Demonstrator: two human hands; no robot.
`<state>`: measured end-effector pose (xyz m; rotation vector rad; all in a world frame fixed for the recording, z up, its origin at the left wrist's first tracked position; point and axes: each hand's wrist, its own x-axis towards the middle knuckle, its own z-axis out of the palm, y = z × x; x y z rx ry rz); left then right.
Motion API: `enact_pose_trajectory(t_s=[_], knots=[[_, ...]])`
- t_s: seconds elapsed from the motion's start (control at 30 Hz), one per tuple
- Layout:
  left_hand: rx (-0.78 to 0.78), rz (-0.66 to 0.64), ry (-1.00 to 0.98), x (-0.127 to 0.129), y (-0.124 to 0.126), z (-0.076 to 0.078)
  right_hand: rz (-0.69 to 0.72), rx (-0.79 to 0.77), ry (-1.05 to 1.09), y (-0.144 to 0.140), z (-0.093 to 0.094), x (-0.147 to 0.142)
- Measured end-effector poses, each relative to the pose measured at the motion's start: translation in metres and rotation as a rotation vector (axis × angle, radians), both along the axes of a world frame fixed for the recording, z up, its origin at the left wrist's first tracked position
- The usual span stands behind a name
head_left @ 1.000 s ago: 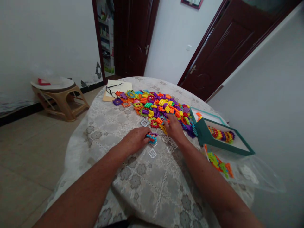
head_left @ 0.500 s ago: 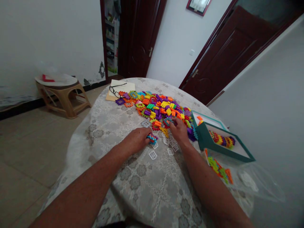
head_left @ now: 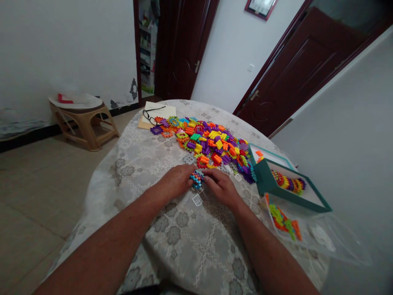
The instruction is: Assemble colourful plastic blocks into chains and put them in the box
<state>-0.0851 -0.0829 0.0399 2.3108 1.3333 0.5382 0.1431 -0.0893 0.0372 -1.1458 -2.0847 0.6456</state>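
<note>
My left hand (head_left: 179, 179) is closed around a small stack of interlocking plastic building pieces (head_left: 197, 179) in blue, orange and purple. From the other side my right hand (head_left: 221, 186) meets the stack, its fingers bent against the upper right edge. Whether a separate piece lies in those fingers is hidden. Just below the stack, a white lattice window piece (head_left: 197, 200) lies flat on the tablecloth. Beyond both hands spreads a heap of colourful plastic building pieces (head_left: 211, 141), mostly orange, purple, yellow and red.
A patterned cloth covers the round table (head_left: 184, 233). At the right stand a green box (head_left: 262, 178) with a row of joined pieces and a clear plastic bag (head_left: 319, 233) of loose ones. Black glasses (head_left: 150, 118) rest on paper at the far left. A stool (head_left: 87, 123) stands beyond.
My right hand has come back from the heap's near edge, moving left and toward me, to the stack in my left hand. The left hand has stayed almost in place.
</note>
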Motion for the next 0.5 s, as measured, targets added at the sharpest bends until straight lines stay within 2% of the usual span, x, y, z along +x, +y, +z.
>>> enact_pose_trajectory(t_s=[0.1,0.17,0.23,0.33,0.4,0.5], knots=[[0.011,0.002,0.015,0.0,0.0,0.002,-0.028,-0.089,0.049,0.004,-0.003,0.003],[0.014,0.011,0.034,0.0,-0.001,0.004,-0.071,-0.082,0.018,0.011,-0.007,0.004],[-0.001,0.015,0.05,0.0,-0.002,0.005,-0.097,0.008,-0.111,0.02,-0.01,0.003],[-0.026,0.022,0.066,0.001,-0.002,0.006,-0.132,0.133,-0.421,0.034,-0.014,-0.003],[-0.029,0.028,0.08,0.0,-0.002,0.007,-0.183,0.137,-0.595,0.042,-0.016,-0.009],[-0.029,0.032,0.096,0.0,-0.002,0.009,-0.257,0.119,-0.742,0.048,-0.016,-0.017]])
